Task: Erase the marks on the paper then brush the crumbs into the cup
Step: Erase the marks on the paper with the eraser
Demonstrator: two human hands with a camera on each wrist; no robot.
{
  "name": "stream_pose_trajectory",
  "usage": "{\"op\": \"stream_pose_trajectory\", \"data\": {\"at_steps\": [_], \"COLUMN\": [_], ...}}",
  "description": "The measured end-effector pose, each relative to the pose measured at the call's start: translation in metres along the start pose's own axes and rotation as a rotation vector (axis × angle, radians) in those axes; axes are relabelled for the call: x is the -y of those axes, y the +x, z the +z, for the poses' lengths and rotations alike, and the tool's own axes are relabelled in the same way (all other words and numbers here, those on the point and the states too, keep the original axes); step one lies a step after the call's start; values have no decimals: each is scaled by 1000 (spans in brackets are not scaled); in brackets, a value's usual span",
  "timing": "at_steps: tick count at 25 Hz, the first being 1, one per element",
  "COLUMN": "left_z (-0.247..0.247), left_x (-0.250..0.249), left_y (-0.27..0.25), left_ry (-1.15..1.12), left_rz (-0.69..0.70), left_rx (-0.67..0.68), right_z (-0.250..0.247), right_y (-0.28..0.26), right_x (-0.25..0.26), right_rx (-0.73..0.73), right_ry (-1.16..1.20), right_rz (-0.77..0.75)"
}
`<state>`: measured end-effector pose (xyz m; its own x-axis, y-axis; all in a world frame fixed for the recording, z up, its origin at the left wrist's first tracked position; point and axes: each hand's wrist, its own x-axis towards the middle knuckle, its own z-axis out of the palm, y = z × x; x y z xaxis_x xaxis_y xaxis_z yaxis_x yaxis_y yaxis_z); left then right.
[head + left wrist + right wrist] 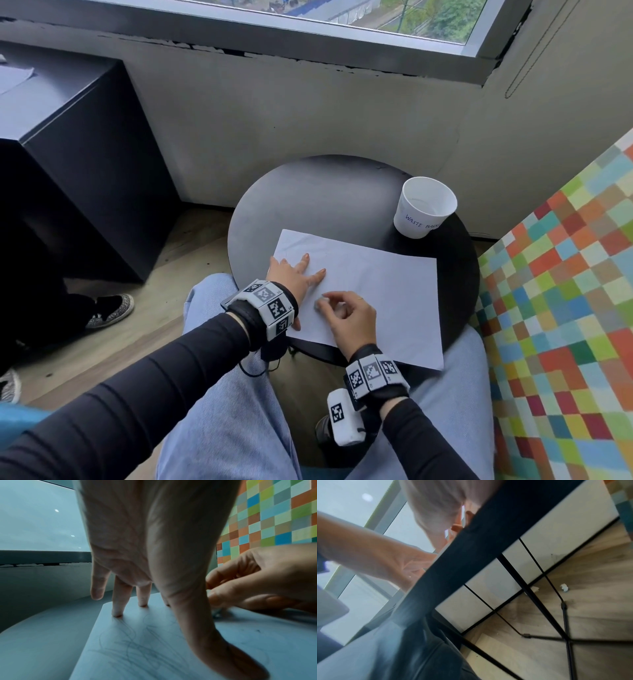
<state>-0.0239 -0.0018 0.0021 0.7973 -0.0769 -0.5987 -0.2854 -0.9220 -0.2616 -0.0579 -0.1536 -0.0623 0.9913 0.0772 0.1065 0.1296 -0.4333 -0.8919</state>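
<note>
Lying partly over the near edge of the small round black table (308, 192), the thin white paper sheet (387, 284) is judged light and slide-prone; it is pinned by the left hand (291, 274), fingers straight, while a small pale eraser (322, 303) is pinched by the right hand (349, 318). Open room is left toward the white paper cup (423, 209) near the far right rim.

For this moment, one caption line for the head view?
Left hand pins the paper while right hand rubs an eraser; cup waits nearby.
</note>
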Motion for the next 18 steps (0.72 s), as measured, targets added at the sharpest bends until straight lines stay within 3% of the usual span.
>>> {"op": "stream_pose_trajectory", "data": {"at_steps": [2, 3, 6, 10, 14, 17, 18], "left_z": [0, 0, -1, 1, 0, 0, 0], "left_x": [-1, -1, 0, 0, -1, -1, -1], "left_y": [0, 0, 1, 1, 1, 0, 0], "left_ry": [5, 5, -9, 2, 11, 23, 28], "left_rz": [-8, -8, 5, -7, 6, -2, 1], "left_rx": [-2, -3, -4, -4, -14, -13, -15], "right_z": [-3, -4, -5, -4, -5, -10, -11], "right_y": [-3, -3, 2, -4, 0, -5, -5], "right_x": [2, 3, 1, 3, -2, 1, 1], "right_rx": [147, 163, 3, 167, -3, 203, 199], "right_ry": [-17, -11, 19, -19, 16, 7, 5], "right_rz": [-66, -70, 1, -99, -45, -131, -130]}}
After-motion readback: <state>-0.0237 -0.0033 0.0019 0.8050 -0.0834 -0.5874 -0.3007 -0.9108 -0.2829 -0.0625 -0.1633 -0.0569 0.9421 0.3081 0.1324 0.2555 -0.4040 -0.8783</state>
